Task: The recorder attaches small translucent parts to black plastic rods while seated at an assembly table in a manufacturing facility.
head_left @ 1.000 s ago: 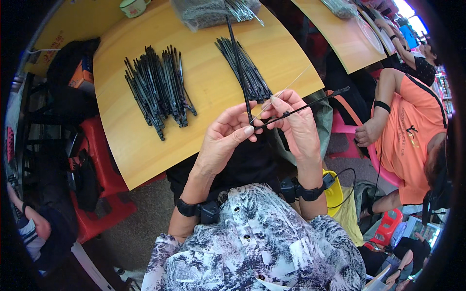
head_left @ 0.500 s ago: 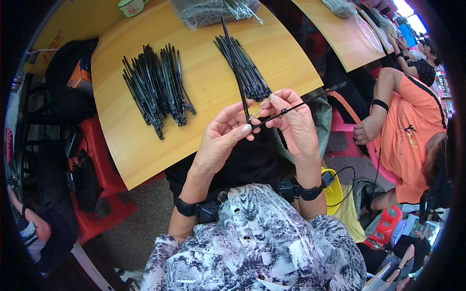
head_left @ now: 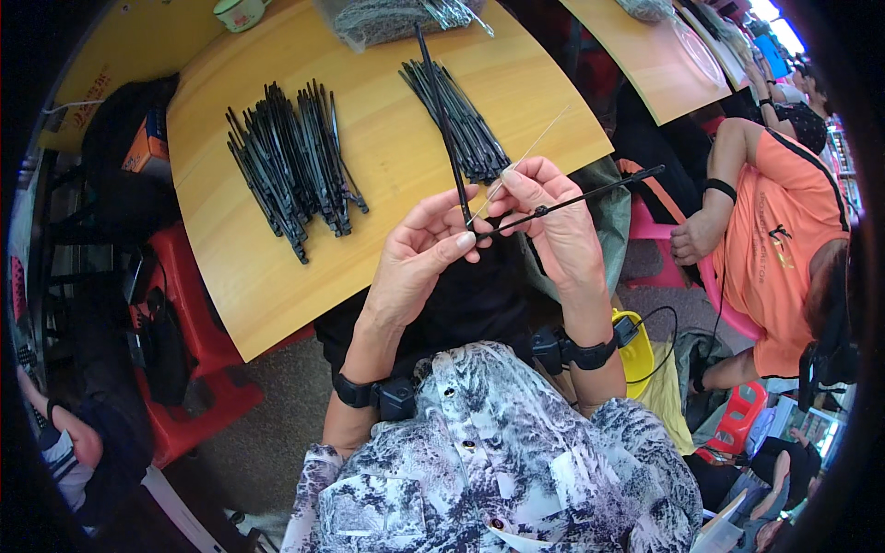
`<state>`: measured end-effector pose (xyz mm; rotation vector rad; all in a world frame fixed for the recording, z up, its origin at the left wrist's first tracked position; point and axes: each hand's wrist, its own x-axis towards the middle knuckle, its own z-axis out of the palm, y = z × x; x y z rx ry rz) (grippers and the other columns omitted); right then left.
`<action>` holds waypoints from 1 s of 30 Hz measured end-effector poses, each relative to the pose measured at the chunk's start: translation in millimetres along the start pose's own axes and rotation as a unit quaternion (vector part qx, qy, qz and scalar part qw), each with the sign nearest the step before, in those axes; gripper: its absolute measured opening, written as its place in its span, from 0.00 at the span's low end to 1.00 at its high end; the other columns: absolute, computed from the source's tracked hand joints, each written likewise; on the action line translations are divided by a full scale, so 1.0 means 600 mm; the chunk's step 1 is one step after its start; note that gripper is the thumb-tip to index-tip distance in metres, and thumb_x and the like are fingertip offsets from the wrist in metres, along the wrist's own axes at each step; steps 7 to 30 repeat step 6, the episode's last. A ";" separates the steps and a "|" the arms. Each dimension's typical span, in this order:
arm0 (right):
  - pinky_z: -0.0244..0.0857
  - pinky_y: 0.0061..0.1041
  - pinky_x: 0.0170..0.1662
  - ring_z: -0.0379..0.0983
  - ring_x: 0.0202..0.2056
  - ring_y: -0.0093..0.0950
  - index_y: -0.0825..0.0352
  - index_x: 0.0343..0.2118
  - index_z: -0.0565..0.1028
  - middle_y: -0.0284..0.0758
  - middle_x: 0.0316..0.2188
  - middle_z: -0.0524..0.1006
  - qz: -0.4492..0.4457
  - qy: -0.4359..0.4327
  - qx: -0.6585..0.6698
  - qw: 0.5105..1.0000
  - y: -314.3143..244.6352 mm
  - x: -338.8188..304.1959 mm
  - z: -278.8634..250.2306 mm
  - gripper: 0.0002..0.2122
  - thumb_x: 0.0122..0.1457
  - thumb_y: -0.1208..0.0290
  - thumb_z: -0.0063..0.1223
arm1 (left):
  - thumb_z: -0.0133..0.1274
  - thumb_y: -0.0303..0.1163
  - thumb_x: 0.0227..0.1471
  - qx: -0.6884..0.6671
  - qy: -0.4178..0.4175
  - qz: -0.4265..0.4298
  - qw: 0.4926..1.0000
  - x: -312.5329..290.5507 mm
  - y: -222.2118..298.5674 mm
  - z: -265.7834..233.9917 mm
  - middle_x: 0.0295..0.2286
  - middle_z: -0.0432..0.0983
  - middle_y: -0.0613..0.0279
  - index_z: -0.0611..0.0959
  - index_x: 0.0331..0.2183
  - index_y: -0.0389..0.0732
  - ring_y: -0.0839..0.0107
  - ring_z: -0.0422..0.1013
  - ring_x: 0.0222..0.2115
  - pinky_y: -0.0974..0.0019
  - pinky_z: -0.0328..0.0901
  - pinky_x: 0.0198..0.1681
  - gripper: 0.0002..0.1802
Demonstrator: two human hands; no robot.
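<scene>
Over the near edge of the table, my left hand (head_left: 417, 247) pinches the corner of a black hinged rod (head_left: 440, 111) that looks like an umbrella rib. One arm of it points up and away; the other runs right, past the right palm, with a small joint partway along. My right hand (head_left: 560, 221) has thumb and forefinger closed on a thin pale wire (head_left: 542, 136). The wire's lower end meets the rod's corner by the left fingertips, and its free end slants up to the right. Beyond the hands lies a small bundle of similar black rods (head_left: 454, 120).
A larger bundle of black rods (head_left: 290, 161) lies left on the wooden table (head_left: 267, 295). At the back are a plastic bag of thin metal pieces (head_left: 364, 23) and a green cup (head_left: 241, 13). A person in an orange shirt (head_left: 784, 240) sits at right; a red stool (head_left: 189, 341) stands left.
The right fingers have shifted slightly up and left with the wire, whose free end sits higher and further left. The rod's right arm has swung down a little. The left hand keeps its pinch.
</scene>
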<state>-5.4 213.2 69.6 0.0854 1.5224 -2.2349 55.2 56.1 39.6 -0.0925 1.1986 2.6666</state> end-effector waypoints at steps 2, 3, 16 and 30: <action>0.68 0.15 0.27 0.73 0.28 0.20 0.67 0.33 0.67 0.33 0.26 0.74 -0.003 -0.016 0.007 1.000 0.003 0.000 -0.001 0.08 0.56 0.68 0.48 | 0.50 0.22 0.47 -0.005 -0.007 0.008 1.000 0.000 -0.001 0.000 0.33 0.73 0.58 0.67 0.49 0.36 0.73 0.69 0.33 0.75 0.65 0.34 0.25; 0.68 0.15 0.27 0.73 0.29 0.20 0.67 0.33 0.67 0.33 0.26 0.74 -0.001 -0.011 0.005 1.000 0.003 0.001 -0.001 0.08 0.56 0.68 0.48 | 0.50 0.22 0.47 -0.004 -0.006 0.002 1.000 0.000 -0.001 -0.001 0.33 0.73 0.58 0.67 0.49 0.36 0.72 0.69 0.33 0.74 0.65 0.35 0.25; 0.68 0.16 0.29 0.73 0.29 0.21 0.66 0.33 0.68 0.33 0.27 0.74 0.014 -0.003 0.008 1.000 0.005 0.005 -0.003 0.08 0.56 0.68 0.48 | 0.50 0.22 0.47 0.005 -0.001 -0.002 1.000 0.002 -0.001 -0.002 0.33 0.73 0.58 0.67 0.49 0.37 0.72 0.70 0.33 0.74 0.65 0.35 0.25; 0.68 0.16 0.29 0.73 0.29 0.21 0.66 0.33 0.68 0.33 0.27 0.74 0.014 -0.003 0.008 1.000 0.005 0.005 -0.003 0.08 0.56 0.68 0.48 | 0.50 0.22 0.47 0.005 -0.001 -0.002 1.000 0.002 -0.001 -0.002 0.33 0.73 0.58 0.67 0.49 0.37 0.72 0.70 0.33 0.74 0.65 0.35 0.25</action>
